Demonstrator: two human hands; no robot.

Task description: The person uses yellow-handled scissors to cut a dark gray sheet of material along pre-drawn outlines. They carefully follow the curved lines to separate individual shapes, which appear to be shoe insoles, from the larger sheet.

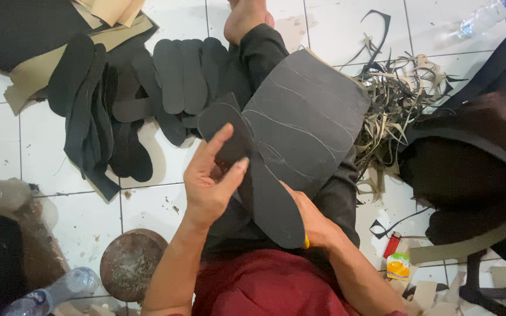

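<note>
Overhead view of a person seated on a white tiled floor, legs stretched forward in dark trousers. The left hand pinches the upper part of a dark sole-shaped cutout, thumb on top and fingers curled beneath it. The right hand is closed around something with a yellow end, mostly hidden, and rests against the lower edge of the same cutout. The cutout lies diagonally across the lap, its upper end overlapping a dark grey sheet that rests on the right thigh. Pale sole outlines are drawn on the sheet.

To the left, on the floor, a pile of finished dark soles lies fanned out, partly on top of tan board pieces. To the right of the sheet, a tangle of tan and dark offcut strips is heaped near a large black bag. A red lighter and a small orange-and-green packet lie just beside each other near the right forearm. A round rusty disc sits beside the left forearm, with clear plastic bottles near it.
</note>
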